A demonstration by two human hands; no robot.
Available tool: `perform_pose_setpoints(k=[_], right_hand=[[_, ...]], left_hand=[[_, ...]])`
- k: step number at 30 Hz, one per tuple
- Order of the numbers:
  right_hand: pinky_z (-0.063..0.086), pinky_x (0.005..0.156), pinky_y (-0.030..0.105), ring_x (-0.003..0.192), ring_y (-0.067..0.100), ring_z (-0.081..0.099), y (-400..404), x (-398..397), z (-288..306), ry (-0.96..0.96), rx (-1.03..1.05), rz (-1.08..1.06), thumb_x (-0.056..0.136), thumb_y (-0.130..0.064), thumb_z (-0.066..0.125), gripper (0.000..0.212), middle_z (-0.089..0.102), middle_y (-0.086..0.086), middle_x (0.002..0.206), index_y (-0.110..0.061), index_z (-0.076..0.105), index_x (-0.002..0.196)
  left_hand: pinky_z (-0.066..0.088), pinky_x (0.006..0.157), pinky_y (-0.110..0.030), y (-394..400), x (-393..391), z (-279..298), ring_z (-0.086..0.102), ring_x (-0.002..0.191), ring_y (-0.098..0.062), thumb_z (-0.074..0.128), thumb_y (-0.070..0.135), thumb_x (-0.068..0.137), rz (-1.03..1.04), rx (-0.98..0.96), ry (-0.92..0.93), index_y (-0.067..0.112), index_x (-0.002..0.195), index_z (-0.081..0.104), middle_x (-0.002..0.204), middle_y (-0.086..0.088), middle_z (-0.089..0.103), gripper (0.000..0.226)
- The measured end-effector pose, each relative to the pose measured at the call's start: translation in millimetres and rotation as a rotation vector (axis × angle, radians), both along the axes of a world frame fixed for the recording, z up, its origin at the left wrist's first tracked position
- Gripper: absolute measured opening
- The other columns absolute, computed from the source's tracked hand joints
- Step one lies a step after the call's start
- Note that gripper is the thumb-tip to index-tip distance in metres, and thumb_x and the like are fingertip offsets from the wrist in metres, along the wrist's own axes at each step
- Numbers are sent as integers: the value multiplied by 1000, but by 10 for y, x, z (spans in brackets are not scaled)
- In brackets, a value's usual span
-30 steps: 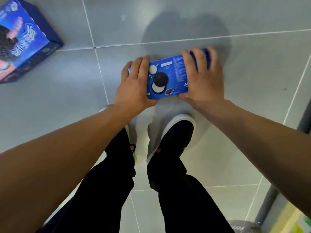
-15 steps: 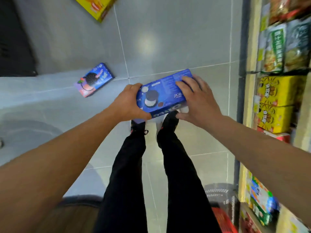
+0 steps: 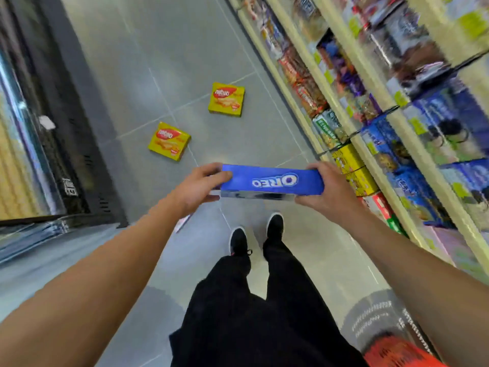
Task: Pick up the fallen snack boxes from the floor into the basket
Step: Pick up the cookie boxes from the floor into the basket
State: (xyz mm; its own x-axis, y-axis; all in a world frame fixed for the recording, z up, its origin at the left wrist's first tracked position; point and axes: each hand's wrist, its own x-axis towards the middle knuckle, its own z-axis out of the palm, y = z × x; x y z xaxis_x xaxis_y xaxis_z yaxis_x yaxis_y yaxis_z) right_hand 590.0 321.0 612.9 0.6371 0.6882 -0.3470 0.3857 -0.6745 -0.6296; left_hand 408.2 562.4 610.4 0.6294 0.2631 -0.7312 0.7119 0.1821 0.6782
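You have one blue box (image 3: pixel 271 181) off the floor, clamped by its short ends between your left hand (image 3: pixel 197 185) and right hand (image 3: pixel 326 193), level in front of you above your shoes. It is not in the basket (image 3: pixel 397 349) yet; the basket's red mesh shows at the near right, low beside your right leg. Two yellow boxes lie on the tiles farther off: one (image 3: pixel 169 141) to the left, one (image 3: pixel 226 99) beyond it, well apart. A pale edge under your left wrist may be another box; I cannot tell. The blue box looks long, flat, undented, its white logo facing you upside down.
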Motion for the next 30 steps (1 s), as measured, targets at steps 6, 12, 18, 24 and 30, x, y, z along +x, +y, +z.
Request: perform_pose_setpoints(k=[6,12,18,24,30], right_hand=[[43,70,9,89,-12,55,-621,-443,653,164,199,-477,71,-20,86,64,54,-13,109,-28,49,122],[55,72,25,88,7,68,-1565,-928,958,204,456,-981,78,-19,81,59,63,-2,116,-30,51,128],[50,61,10,85,3,65,-2844,-1565,1098,82,578,-1355,83,-20,76,67,66,0,116,-26,45,143],[54,77,24,84,9,62,-4153,-2461,1129,-24,665,-1603,86,-15,73,63,64,-5,109,-24,45,142],[50,84,19,100,18,62,-5347,-3325,1028,-110,588,-1774,85,-18,75,61,62,8,123,-22,48,139]], left_hand=[[52,88,-32,-465,130,526,66,97,-9,73,47,72,-116,61,-125,34,106,60,112,5,67,39],[57,80,-37,-1455,518,892,70,91,-20,70,39,83,-210,133,-283,17,111,60,102,-5,71,37],[51,80,-15,-2873,621,1113,61,105,-1,63,50,84,-511,155,-462,42,140,37,137,9,50,62],[47,57,-6,-4464,226,1271,58,59,9,62,43,89,-784,224,-462,46,139,32,107,11,54,59],[44,90,-27,-5834,-95,1208,55,115,-15,65,45,86,-1059,244,-544,37,140,40,129,11,53,60]])
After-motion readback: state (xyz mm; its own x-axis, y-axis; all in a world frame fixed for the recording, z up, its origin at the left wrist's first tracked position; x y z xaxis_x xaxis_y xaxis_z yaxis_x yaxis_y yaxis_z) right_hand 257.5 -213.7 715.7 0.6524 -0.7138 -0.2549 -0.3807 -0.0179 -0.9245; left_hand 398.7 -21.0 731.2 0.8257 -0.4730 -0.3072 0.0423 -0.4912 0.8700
